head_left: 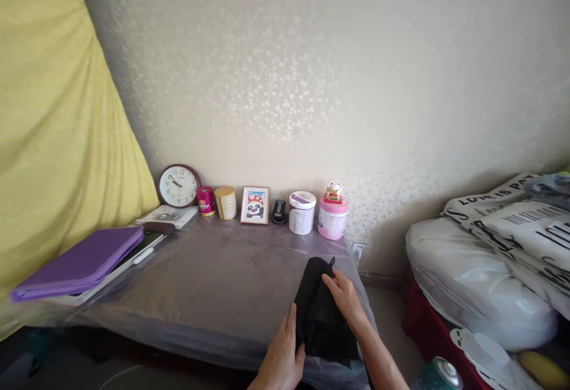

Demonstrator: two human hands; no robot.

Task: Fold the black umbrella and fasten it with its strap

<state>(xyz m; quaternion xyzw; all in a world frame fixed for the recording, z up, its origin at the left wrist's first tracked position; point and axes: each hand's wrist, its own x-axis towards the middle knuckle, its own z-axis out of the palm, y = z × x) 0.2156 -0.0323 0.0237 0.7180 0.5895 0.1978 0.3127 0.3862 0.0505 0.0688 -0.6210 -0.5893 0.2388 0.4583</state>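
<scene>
A black fabric pouch or folded bag [323, 325] lies at the right front corner of the covered table, with a small loop at its upper end. My left hand [285, 348] holds its left side, thumb and fingers wrapped round the edge. With fingers pinched near the loop, my right hand [345, 295] grips the upper right part of the black pouch. What lies inside or under the pouch is hidden.
Along the wall on the table [214, 283] stand a clock [179, 186], tins, a panda picture [255, 205] and two tubs [302, 213]. A purple folder [80, 259] lies left. Plastic-wrapped bundles [472, 277] are piled at right.
</scene>
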